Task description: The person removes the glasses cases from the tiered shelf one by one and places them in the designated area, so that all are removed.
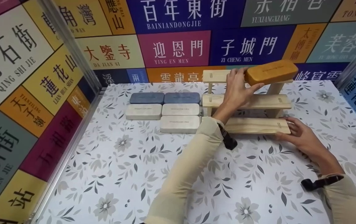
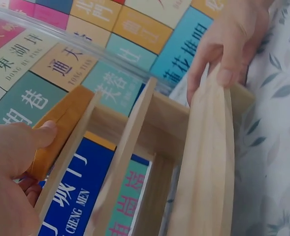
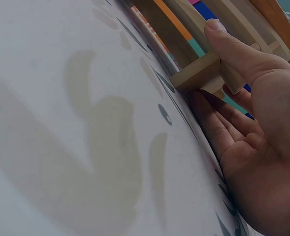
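My left hand [image 1: 237,90] pinches one end of a mustard-yellow oblong case [image 1: 271,72] with rounded corners and faint print. The case [image 2: 66,129] is tilted, at the top tier of a small three-tier wooden rack [image 1: 252,101]. Whether it touches the top board cannot be told. At the rack's lower right, my right hand [image 1: 303,137] grips the end of the bottom board [image 1: 255,125]. Its thumb [image 3: 228,42] lies over the board while the other fingers reach beneath. Part of the rack's left side is hidden behind my left forearm.
Left of the rack, two blue-grey cases [image 1: 182,98] lie behind several off-white cases [image 1: 180,124], packed closely together. A floral cloth [image 1: 125,174] covers the table. Panels with printed street names [image 1: 174,49] stand along the back and sides.
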A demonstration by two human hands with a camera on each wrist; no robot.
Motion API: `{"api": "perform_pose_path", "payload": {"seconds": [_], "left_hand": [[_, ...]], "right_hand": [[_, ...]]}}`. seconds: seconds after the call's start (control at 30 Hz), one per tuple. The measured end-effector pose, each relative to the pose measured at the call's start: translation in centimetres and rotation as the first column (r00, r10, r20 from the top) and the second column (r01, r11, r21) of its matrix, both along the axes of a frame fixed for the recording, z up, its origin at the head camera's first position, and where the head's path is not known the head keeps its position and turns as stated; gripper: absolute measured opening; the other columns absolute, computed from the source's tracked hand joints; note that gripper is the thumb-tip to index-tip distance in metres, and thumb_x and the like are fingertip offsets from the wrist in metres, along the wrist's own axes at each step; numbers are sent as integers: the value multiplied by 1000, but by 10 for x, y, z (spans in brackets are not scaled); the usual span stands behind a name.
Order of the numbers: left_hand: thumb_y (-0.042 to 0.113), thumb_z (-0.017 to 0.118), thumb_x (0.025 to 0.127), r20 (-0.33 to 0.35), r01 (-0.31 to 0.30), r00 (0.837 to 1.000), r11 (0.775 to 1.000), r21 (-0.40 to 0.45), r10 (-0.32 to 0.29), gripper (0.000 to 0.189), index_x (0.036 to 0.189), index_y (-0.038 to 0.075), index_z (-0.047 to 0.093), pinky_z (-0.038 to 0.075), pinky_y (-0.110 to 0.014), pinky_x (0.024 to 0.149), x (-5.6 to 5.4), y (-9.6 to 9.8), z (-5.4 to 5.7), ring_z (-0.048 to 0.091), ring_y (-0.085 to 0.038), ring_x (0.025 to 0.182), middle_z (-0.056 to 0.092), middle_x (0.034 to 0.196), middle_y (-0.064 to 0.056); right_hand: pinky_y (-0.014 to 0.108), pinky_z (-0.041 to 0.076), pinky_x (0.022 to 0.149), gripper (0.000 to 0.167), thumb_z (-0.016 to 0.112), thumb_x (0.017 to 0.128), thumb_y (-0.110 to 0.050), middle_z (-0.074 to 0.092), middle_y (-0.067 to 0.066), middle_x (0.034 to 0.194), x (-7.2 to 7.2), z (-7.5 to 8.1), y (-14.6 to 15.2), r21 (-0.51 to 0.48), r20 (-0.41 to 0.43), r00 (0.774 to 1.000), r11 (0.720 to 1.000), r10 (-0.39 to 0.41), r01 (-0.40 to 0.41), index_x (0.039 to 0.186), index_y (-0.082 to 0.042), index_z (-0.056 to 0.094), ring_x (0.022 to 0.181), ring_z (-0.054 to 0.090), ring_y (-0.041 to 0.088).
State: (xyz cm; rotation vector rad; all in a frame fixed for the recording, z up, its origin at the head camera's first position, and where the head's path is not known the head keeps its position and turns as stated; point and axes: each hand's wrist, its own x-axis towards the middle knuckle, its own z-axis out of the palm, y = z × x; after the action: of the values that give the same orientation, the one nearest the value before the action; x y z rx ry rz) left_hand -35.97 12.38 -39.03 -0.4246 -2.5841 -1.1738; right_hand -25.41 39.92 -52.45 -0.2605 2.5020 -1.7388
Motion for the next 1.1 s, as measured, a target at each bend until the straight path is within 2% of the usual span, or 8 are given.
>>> {"api": "perform_pose_path", "payload": {"seconds": [0.07,0.2,0.3,0.4,0.53,0.63,0.8,1.1], "left_hand": [[42,91,89,1,21,1000,998,53,-21,76,151,15,58,44,-12,103,3,-3,-1,55,-11,127,60,142,0],[33,96,84,-50,92,995,982,165,-85,72,142,13,59,46,-8,103,6,-8,-6,60,-6,123,64,138,1],[23,98,82,-110,171,983,954,246,-148,71,139,9,58,48,-6,104,8,-13,-9,65,-6,124,67,139,-3],[17,97,82,-172,232,967,928,291,-188,72,140,6,58,48,-6,106,11,-18,-12,66,-8,127,67,141,-8],[14,97,82,-228,273,952,903,331,-204,74,143,3,57,47,-7,110,16,-27,-15,64,-9,130,65,143,-10],[12,97,81,-242,297,946,879,373,-217,77,145,3,57,47,-9,113,21,-36,-20,63,-9,132,64,143,-11],[3,95,81,-236,341,937,818,462,-257,77,148,1,55,48,-14,116,29,-53,-29,60,-13,138,62,147,-14],[-3,92,82,-233,376,926,674,635,-297,76,148,1,55,51,-27,120,41,-96,-40,59,-17,140,61,147,-17]], "right_hand": [[7,54,98,75,71,105,-8,62,-29,135,0,0,-1,-3,0,1000,1000,2,-2,167,-2,29,120,65,-11],[9,56,96,74,71,105,-6,65,-27,135,0,0,0,-25,-2,1000,1000,7,-7,167,-2,30,119,67,-9],[10,57,95,73,70,105,-4,66,-25,136,0,-1,0,-49,-10,1000,999,17,-17,166,-1,31,120,67,-7],[10,56,96,73,70,104,-3,66,-24,137,0,-2,0,-54,-21,1000,998,21,-22,166,-2,32,121,67,-7],[9,55,97,72,71,104,-4,65,-25,136,0,-3,0,-34,-31,999,999,18,-19,166,-3,33,121,66,-8],[9,56,97,71,71,104,-4,65,-26,136,0,-3,0,-28,-30,999,999,18,-19,166,-4,34,121,66,-9],[9,55,97,71,71,104,-4,65,-25,135,-1,-3,0,-22,-35,999,1000,16,-17,165,-2,34,120,67,-8],[7,54,97,76,72,104,-6,64,-27,134,-1,-1,0,5,-24,1000,1000,5,-5,167,-1,30,119,66,-9]]}}
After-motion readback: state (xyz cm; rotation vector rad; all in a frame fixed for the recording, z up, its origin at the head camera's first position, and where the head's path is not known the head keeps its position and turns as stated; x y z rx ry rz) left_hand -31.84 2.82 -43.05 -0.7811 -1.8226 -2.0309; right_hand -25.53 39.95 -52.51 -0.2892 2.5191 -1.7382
